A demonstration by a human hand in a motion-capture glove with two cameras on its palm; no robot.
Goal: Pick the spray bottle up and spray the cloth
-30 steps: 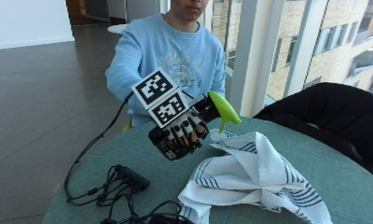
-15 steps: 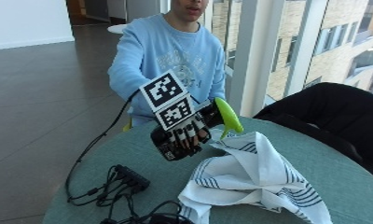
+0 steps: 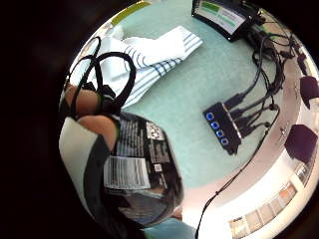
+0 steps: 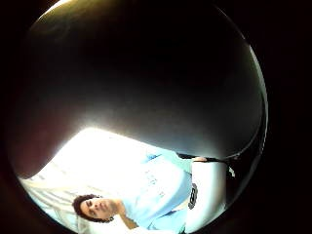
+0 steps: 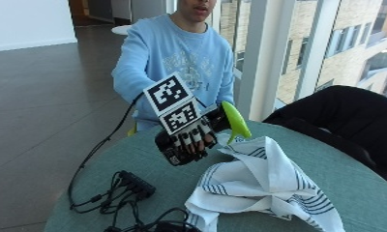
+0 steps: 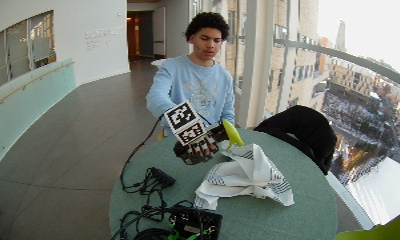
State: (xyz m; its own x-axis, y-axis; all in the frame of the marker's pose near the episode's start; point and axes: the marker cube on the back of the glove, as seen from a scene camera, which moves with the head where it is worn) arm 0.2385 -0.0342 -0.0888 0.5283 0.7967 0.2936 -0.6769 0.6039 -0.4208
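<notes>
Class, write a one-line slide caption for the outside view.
A black-gloved right hand holds a dark spray bottle with a lime-green nozzle above a white, blue-striped cloth on a round green table.

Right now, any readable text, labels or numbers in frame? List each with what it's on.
None can be quoted.
Spray bottle: white label with barcode and fine print, too blurred.
Sweatshirt: faint chest print, unreadable.
Black box: green and white panel, no legible words.
Wall: lettering too small.

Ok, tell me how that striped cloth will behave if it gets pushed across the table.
The striped cloth lies crumpled in soft peaks, so it is probably floppy and would bunch rather than slide whole. It looks thin, so likely light. It rests on the table beside the held spray bottle, unweighted, so spray alone might shift it.
</notes>
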